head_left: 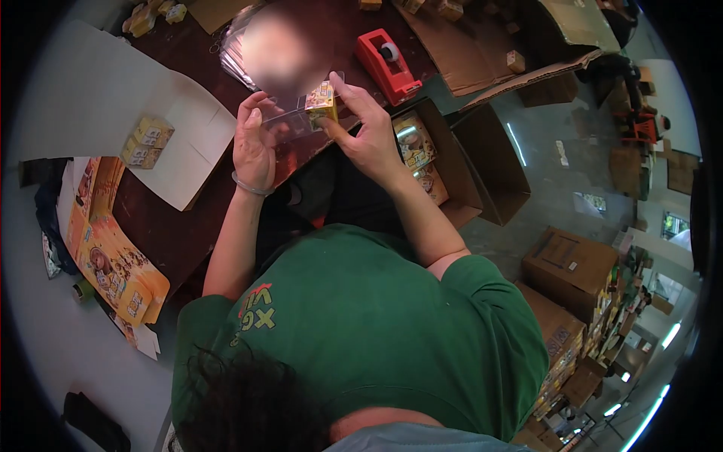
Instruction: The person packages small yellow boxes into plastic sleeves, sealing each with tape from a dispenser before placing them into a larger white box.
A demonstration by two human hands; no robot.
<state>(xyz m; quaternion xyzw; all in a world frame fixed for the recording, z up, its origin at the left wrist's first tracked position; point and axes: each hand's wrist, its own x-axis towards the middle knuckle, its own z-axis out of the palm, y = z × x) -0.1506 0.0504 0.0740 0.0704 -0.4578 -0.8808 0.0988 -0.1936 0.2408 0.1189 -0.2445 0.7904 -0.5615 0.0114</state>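
Note:
Between my two hands, over the dark red table, is a small yellow printed box (321, 98) with a clear plastic case (285, 123) around or beside it; I cannot tell which. My right hand (369, 134) pinches the yellow box between thumb and fingers. On the other side, my left hand (254, 147) has its fingers curled at the edge of the clear plastic case. A bracelet circles the left wrist. Just beyond the hands, a blurred patch hides part of a stack of flat sheets (235, 56).
A red tape dispenser (385, 66) stands beyond my right hand. An open carton (452, 177) with printed packs is beside the table. At left, small yellow boxes (148, 142) sit on white card (192, 124), near an orange printed display box (113, 264). Stacked cartons (568, 271) stand at right.

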